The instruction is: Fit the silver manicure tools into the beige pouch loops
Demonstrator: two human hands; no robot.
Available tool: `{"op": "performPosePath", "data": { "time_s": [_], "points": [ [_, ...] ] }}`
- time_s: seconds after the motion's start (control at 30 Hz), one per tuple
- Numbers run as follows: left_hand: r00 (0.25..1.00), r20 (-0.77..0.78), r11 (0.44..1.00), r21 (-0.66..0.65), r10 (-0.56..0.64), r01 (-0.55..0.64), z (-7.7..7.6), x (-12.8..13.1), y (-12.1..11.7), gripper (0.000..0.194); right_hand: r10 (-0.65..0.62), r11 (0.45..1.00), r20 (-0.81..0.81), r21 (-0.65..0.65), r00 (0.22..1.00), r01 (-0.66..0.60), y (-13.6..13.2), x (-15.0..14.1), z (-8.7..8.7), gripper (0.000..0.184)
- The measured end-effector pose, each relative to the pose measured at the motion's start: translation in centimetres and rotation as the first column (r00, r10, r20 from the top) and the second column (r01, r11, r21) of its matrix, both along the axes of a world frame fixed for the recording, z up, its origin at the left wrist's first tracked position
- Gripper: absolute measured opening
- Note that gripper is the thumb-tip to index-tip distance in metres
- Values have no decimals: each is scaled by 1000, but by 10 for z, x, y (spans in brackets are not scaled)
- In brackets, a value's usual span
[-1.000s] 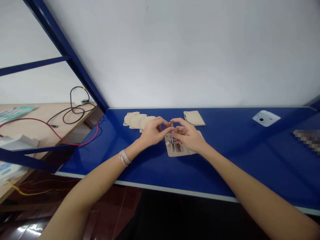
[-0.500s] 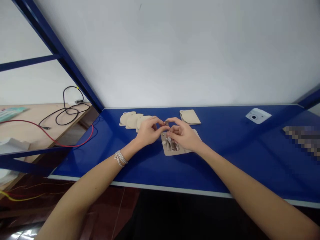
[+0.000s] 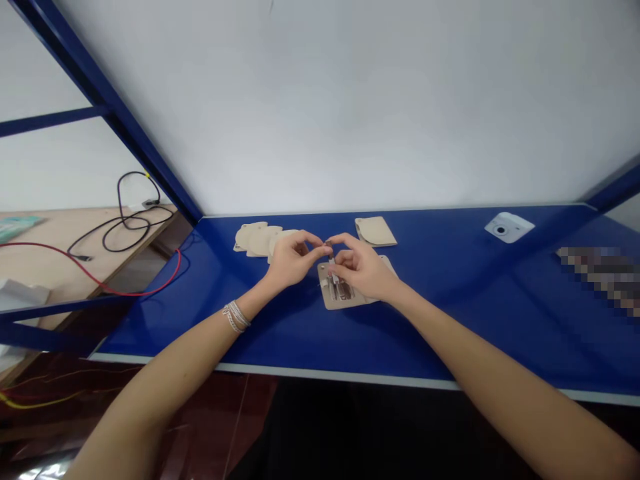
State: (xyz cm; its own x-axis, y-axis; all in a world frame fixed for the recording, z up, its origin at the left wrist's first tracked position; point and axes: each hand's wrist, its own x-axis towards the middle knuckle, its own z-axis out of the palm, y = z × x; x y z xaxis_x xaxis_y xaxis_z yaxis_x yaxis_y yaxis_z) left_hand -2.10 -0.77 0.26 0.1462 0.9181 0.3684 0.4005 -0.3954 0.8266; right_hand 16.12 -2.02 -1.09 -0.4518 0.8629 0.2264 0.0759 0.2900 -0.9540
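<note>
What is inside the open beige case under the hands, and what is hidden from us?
Slim metal tools show in the open beige case. The right hand covers part of it; whatever lies behind that hand cannot be seen.

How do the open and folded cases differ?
The open case is spread out; the folded case is doubled over. The open case shows metal tools; the folded case mostly hides its inside. The right hand partly covers the open case, not the folded case. Both are beige.
</note>
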Motion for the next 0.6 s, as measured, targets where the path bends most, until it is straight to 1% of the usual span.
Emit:
{"op": "performPosePath", "data": {
  "time_s": [0.23,0.37,0.5,0.6],
  "points": [
    [998,-62,997,78,1,4,-5,-5,3,29,14,1000,33,7,999,-14,2,1,-2,31],
    [999,-21,988,151,-30,33,-6,-6,5,25,-2,999,57,44,998,0,3,2,-3,29],
    [995,46,968,238,-93,79,-3,-5,4,19,-1,998,85,68,996,-5,2,3,1,29],
    [996,16,951,301,-83,74,-1,-3,2,16,3,998,84,58,996,-8,0,4,5,27]
  ]
}}
